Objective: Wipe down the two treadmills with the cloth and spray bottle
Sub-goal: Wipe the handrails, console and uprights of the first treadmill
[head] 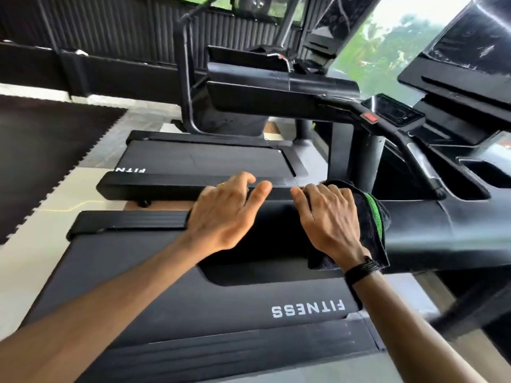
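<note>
Two black treadmills stand side by side: the near treadmill [193,305] under my arms, with "FITNESS" printed on its deck, and the far treadmill [199,161] beyond it. My right hand [329,219] lies flat, fingers straight, pressing a black cloth with a green edge [373,214] onto the near treadmill's black handrail [431,225]. My left hand [226,211] rests beside it on the same rail with relaxed, spread fingers, holding nothing. No spray bottle is in view.
The near treadmill's console [470,59] and red stop button [370,117] rise at the right. A dark rubber floor mat [41,150] lies at the left on pale tiles. A black railing [83,70] runs along the back.
</note>
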